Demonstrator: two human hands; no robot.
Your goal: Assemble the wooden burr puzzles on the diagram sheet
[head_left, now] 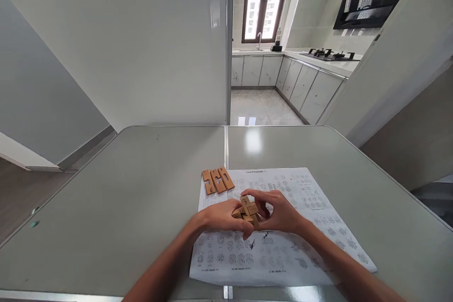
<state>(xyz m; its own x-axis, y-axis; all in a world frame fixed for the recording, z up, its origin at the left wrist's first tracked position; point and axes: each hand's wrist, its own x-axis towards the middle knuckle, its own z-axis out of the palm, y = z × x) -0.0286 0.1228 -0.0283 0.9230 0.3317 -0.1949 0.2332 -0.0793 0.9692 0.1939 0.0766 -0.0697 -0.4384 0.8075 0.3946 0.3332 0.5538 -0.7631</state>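
Between my two hands is a wooden interlocking puzzle point(250, 210), several light-brown blocks crossed together, one marked with a 3. My left hand point(224, 217) grips it from the left, thumb along the near side. From the right, my right hand point(279, 212) closes on it, index finger on top of the numbered block and thumb low at the side. Beyond my left hand lie three flat wooden pieces point(217, 180) with cut-outs and handwritten marks, side by side. Beneath everything is a large printed sheet point(304, 245) with rows of small assembly drawings.
The grey-green table point(141, 207) has a seam down its middle. A small green bit point(34, 223) lies near its left edge. Past the far edge are a white panel point(159, 47) and a kitchen with a counter point(318, 63) and a gas hob point(331, 54).
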